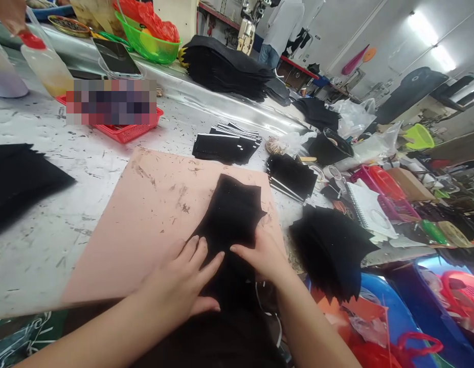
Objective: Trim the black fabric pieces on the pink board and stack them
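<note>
Here both forearms reach forward; the left hand (183, 283) and right hand (262, 255) press flat, fingers spread open, on the black fabric (231, 214) over the pink board (152, 220).

Black fabric piece (232, 214) on pink board (152, 214), pressed flat under left hand (181, 286) and right hand (262, 255).

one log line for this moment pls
left hand: flat on black fabric piece | right hand: on same piece, grip unclear | under: pink board | nearby: black fabric stack to the right
</note>
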`<state>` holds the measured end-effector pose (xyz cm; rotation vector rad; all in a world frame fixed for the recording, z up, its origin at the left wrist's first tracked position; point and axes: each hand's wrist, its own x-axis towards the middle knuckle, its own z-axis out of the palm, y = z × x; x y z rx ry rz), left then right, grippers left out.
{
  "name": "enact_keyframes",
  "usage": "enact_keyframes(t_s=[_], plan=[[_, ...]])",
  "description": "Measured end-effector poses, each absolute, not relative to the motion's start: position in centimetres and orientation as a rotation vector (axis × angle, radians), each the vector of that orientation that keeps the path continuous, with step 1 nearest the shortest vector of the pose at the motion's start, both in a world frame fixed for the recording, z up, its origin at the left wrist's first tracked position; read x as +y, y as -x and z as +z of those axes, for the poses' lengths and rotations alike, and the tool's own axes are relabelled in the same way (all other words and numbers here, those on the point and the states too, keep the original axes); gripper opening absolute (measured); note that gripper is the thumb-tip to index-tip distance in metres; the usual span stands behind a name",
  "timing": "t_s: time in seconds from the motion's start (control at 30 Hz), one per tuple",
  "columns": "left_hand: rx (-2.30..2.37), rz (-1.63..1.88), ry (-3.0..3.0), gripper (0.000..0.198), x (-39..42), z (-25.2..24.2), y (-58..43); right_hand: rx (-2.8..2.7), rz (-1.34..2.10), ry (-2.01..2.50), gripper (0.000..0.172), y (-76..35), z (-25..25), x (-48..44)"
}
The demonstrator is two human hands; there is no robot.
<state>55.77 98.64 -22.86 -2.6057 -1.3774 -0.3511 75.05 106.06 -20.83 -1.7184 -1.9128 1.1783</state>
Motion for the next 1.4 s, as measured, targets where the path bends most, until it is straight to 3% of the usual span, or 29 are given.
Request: enact_keyframes(t_s=[0.43,0.87,1.03,1.3,1.4], plan=[[-1.367,-0.310,2.685,0.080,97.9,-23.0,-58.0,-1.924,1.162,1.715,0.028,-76.8,-21.4,106.8],[-1.235,-0.196,2.839,0.077,97.9,-23.3,-60.3,-2.031,0.997,1.724,0.023,-76.4,-21.1,106.4],[-1.182,-0.237,2.821,0.086,97.7,-24.0,-60.8,-2.043,0.983,1.743,0.022,-76.6,-21.2,106.5],[-1.325,-0.359,2.848,0.066,98.4,-22.4,-59.4,-2.055,1.057,1.683,0.016,-76.6,-21.1,106.4],[-1.766,-0.578,2.802,0.049,101.0,-21.5,-56.7,-2.047,1.083,1.662,0.016,-76.5,-21.1,106.4]])
